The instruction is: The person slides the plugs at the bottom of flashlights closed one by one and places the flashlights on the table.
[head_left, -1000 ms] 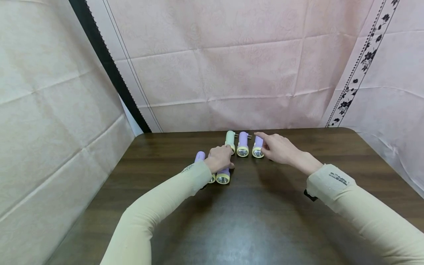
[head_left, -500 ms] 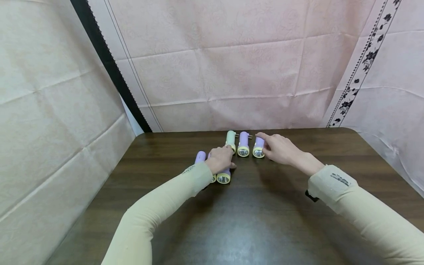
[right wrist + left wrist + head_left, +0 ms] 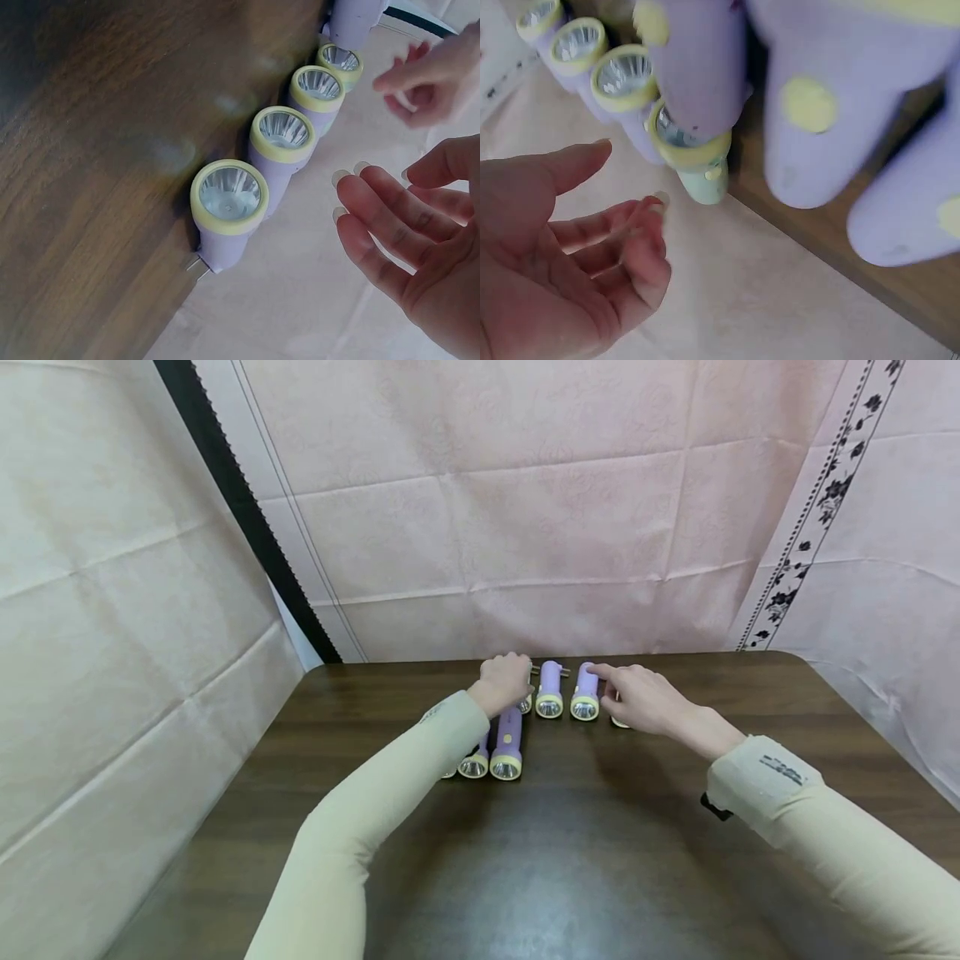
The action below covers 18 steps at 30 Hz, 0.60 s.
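My left hand [image 3: 504,683] hovers over the far row of flashlights, partly covering the mint-green flashlight [image 3: 526,703]. In the left wrist view its fingers [image 3: 649,259] are loosely bent, with nothing between them and the thumb. Beside the green one lie a purple flashlight [image 3: 550,685] and another purple flashlight [image 3: 585,681], all with pale yellow rims. My right hand [image 3: 637,697] is above the row's right end, mostly hiding one more flashlight [image 3: 229,191], whose plug prongs stick out in the right wrist view. Its fingers are relaxed and hold nothing.
A nearer row holds a purple flashlight [image 3: 507,739], a second purple flashlight [image 3: 474,766] and one mostly hidden by the left sleeve. All lie on a dark wooden table [image 3: 540,877]. Pale cloth [image 3: 480,510] hangs behind the far edge.
My left hand has moved from the near row of purple flashlights to the far row, over the green one. The right hand has shifted slightly right, uncovering more of a purple flashlight.
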Available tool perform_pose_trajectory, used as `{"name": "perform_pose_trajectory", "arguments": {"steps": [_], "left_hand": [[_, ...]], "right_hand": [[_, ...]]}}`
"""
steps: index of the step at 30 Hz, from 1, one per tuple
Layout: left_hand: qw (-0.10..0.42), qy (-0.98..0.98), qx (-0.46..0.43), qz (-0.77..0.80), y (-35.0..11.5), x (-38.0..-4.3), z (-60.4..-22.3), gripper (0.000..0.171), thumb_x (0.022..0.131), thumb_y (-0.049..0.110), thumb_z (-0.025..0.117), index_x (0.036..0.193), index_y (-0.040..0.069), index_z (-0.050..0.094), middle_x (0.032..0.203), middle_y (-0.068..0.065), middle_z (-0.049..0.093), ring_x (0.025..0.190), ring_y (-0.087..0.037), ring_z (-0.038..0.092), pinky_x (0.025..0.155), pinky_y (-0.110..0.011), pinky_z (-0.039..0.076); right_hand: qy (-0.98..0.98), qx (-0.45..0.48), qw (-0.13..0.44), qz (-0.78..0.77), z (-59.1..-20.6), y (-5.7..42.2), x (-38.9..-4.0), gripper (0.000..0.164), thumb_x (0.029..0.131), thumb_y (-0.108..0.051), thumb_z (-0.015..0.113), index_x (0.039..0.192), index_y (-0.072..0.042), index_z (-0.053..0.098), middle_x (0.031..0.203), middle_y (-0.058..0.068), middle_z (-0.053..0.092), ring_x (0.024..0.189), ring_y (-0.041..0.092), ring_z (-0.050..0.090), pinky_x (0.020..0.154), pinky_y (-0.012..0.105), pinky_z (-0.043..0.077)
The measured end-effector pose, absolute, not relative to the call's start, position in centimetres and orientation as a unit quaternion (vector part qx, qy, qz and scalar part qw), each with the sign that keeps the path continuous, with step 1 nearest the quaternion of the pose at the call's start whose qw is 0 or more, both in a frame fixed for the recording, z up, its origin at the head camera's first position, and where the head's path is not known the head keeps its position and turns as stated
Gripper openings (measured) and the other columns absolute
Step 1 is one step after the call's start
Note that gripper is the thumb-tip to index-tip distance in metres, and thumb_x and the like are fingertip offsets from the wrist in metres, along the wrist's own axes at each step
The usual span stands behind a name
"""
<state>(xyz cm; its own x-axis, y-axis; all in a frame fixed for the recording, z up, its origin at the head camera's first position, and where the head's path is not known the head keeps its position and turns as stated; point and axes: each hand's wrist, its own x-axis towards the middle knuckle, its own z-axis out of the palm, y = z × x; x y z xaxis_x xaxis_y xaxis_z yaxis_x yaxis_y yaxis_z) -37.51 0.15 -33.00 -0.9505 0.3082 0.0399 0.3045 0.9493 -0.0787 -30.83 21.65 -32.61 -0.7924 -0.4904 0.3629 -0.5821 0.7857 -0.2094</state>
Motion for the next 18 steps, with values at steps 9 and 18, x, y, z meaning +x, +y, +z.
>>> {"name": "perform_pose_trajectory", "arguments": {"steps": [9,18], "left_hand": [[0.0,-0.992,-0.127,0.005,2.1,-41.0,-33.4,0.027,0.095,0.017,0.048,0.115,0.01,0.064,0.122,-0.007,0.065,0.108,-0.026,0.064,0.083,-0.041,0.054],[-0.045,-0.997,-0.057,-0.026,3.1,-42.6,-35.2,0.033,0.098,0.025,0.046,0.124,0.008,0.057,0.126,-0.006,0.061,0.116,-0.024,0.061,0.089,-0.04,0.053]], "right_hand": [[-0.95,0.26,0.112,0.133,-32.6,22.2,-31.0,0.048,0.084,-0.006,0.053,0.131,-0.005,0.056,0.072,-0.005,0.062,0.062,0.009,0.05,0.053,0.026,0.038],[-0.948,0.257,0.134,0.132,-32.8,23.3,-30.9,0.042,0.083,-0.008,0.056,0.125,-0.005,0.06,0.073,-0.005,0.063,0.063,0.009,0.052,0.055,0.027,0.041]]}}
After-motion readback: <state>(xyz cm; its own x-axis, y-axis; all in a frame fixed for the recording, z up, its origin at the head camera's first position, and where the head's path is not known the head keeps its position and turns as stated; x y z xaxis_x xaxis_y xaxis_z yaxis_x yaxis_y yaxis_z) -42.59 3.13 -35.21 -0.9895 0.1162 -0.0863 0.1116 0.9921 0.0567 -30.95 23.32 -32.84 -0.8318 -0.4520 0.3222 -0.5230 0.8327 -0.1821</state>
